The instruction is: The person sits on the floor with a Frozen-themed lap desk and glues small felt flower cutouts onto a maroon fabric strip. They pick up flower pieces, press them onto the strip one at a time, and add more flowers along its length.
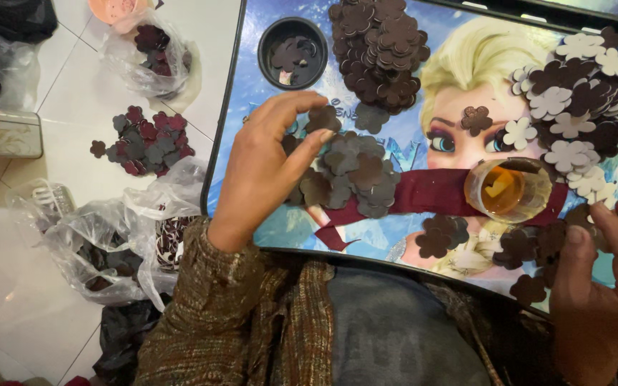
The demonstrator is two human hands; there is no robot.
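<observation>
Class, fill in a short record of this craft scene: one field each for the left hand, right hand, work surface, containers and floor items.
Left hand: left hand pinches a brown flower-shaped cutout
Right hand: right hand rests fingers on dark flower cutouts
Work surface: blue printed lap tray
Containers: round black cup; clear cup of amber liquid
Floor items: maroon-grey flower pile; clear plastic bags

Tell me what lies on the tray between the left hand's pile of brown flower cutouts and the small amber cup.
In the head view, a dark red fabric strip runs across the tray from the brown flower pile to the amber cup.
</observation>
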